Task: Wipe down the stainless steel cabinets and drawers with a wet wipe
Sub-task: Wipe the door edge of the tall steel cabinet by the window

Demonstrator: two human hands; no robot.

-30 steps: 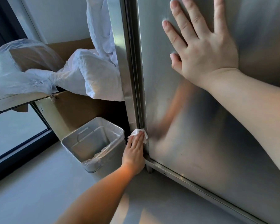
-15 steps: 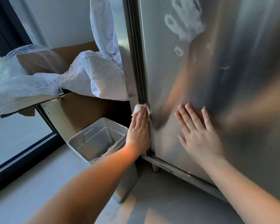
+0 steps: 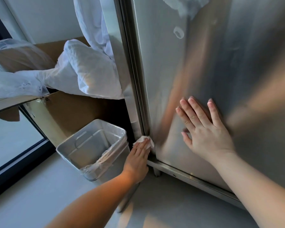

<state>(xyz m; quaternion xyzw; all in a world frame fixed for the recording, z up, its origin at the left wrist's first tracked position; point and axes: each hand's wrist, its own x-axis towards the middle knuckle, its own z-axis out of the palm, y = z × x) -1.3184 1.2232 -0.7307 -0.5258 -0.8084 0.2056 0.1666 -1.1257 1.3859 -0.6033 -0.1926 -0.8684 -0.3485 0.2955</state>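
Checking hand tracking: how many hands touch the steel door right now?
2. The left hand presses the wet wipe against the door's lower left edge; the right hand lies flat on the door panel.

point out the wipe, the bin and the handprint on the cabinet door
wipe [image 3: 144, 139]: head view, on the white bunched part showing above the left hand's fingertips
bin [image 3: 122, 129]: head view, on its right rim, over the liner
handprint [image 3: 186, 5]: head view, on the pale smudge at the door's top
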